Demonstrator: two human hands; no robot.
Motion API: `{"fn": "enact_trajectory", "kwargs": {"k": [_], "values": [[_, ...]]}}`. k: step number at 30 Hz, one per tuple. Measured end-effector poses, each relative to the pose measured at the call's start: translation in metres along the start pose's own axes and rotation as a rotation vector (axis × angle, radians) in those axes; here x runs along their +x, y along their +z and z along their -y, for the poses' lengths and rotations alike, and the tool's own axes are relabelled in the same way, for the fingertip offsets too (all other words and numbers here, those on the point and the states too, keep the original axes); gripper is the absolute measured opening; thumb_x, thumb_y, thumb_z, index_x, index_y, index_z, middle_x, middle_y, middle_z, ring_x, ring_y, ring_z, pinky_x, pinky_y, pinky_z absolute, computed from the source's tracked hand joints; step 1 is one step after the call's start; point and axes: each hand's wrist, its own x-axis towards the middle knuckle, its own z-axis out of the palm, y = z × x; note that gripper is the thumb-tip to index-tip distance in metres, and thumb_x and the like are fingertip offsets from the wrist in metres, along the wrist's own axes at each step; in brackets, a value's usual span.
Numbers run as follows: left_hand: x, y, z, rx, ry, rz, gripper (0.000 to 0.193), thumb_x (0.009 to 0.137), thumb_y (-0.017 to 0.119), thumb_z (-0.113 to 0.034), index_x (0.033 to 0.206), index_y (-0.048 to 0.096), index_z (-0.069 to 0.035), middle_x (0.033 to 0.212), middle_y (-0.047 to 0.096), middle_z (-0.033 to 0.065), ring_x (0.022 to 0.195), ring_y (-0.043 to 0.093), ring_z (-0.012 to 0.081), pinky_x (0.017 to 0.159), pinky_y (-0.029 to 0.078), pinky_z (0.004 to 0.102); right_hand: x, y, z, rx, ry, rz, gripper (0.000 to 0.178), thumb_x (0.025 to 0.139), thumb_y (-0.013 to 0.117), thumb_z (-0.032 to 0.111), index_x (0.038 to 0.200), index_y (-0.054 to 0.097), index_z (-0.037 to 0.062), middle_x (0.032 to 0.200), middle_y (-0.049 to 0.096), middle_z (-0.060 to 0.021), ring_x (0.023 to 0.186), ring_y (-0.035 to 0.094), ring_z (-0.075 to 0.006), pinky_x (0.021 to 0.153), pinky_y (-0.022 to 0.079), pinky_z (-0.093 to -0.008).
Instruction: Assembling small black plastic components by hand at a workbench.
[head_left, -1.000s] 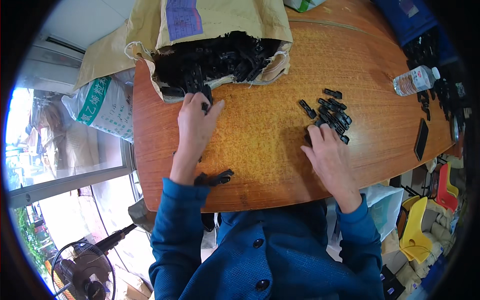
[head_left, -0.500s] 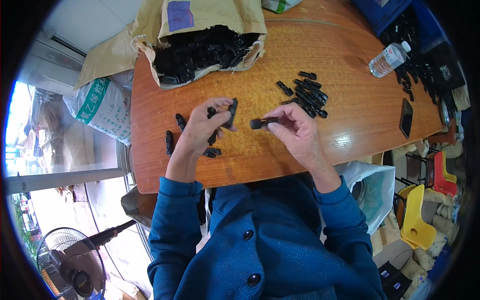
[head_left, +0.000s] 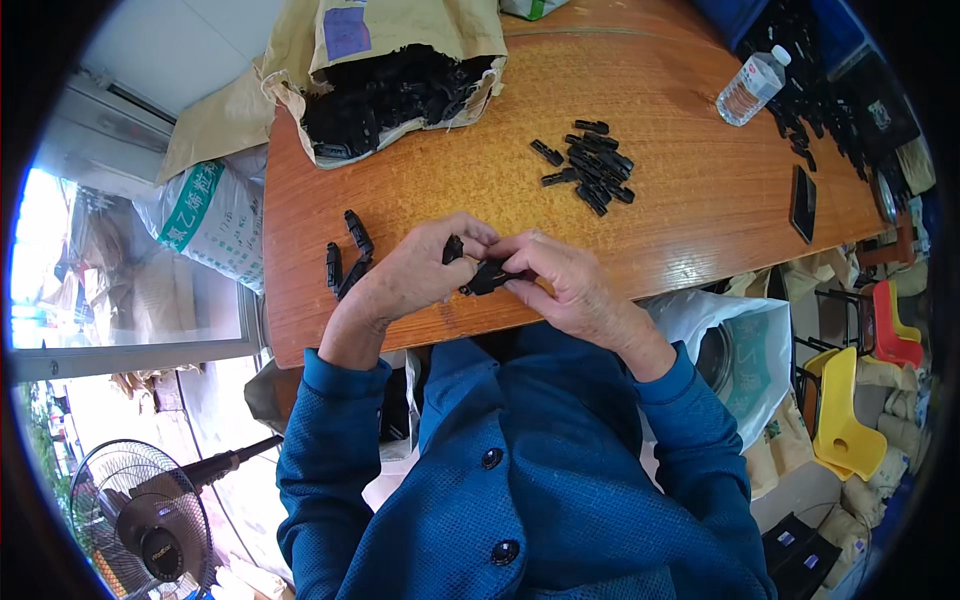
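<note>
Near the table's front edge my two hands meet around small black plastic parts. My left hand (head_left: 415, 265) is closed on black parts, one of which pokes up between thumb and fingers. Thumb and fingers of my right hand (head_left: 565, 280) pinch a black plastic part (head_left: 487, 278) that touches what the left holds; its exact shape is partly covered. Beyond my right hand lies a loose pile of slim black plastic parts (head_left: 600, 165). To the left of my left hand, several more black parts (head_left: 357, 232) rest on the wooden table (head_left: 430, 185).
An open brown paper sack (head_left: 420, 30) full of black parts lies at the back left. At the right are a plastic bottle (head_left: 750, 90), a dark phone (head_left: 803, 205) and more black parts (head_left: 800, 120). A white bag (head_left: 755, 350) hangs beside the table's front edge.
My hands have come together, bringing the part in the right hand against the left's. The view has shifted slightly, so the table's contents sit a little differently.
</note>
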Motion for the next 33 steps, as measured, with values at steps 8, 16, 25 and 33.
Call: {"fn": "enact_trajectory", "kwargs": {"k": [8,16,25,33], "values": [[0.007,0.017,0.028,-0.454,0.004,-0.128,0.027,0.09,0.063,-0.02,0.11,0.058,-0.003,0.092,0.065,0.0055,0.058,0.05,0.0034,0.046,0.038,0.0158,0.002,0.019,-0.006,-0.108,0.002,-0.417,0.021,0.077,0.063,-0.01,0.093,0.054,0.0001,0.095,0.061,-0.0148,0.086,0.063,-0.0295,0.071,0.052,-0.0338],[0.025,0.066,0.046,-0.842,0.182,-0.64,0.027,0.088,0.066,-0.018,0.111,0.061,-0.005,0.088,0.061,-0.002,0.059,0.047,0.001,0.047,0.037,0.0153,0.02,0.042,-0.023,-0.137,0.02,-0.532,0.022,0.078,0.065,-0.01,0.094,0.056,0.0004,0.099,0.062,-0.0143,0.086,0.065,-0.023,0.072,0.055,-0.0287],[0.017,0.026,0.06,-0.561,0.152,-0.625,0.026,0.09,0.062,-0.015,0.113,0.058,-0.002,0.101,0.067,0.0054,0.075,0.058,0.0042,0.06,0.046,0.0163,0.037,0.043,-0.028,0.058,0.359,-0.287,0.032,0.082,0.071,0.016,0.106,0.055,0.0011,0.089,0.061,-0.0089,0.077,0.061,-0.0155,0.065,0.05,-0.0272],[0.027,0.005,0.065,-0.566,0.292,-0.541,0.021,0.089,0.061,-0.009,0.106,0.057,0.002,0.097,0.067,0.0089,0.086,0.06,0.0123,0.081,0.048,0.0261,0.057,0.055,-0.042,0.234,0.498,-0.168,0.032,0.083,0.07,0.028,0.089,0.058,0.0,0.067,0.058,-0.0095,0.058,0.054,-0.014,0.052,0.043,-0.0292]]}}
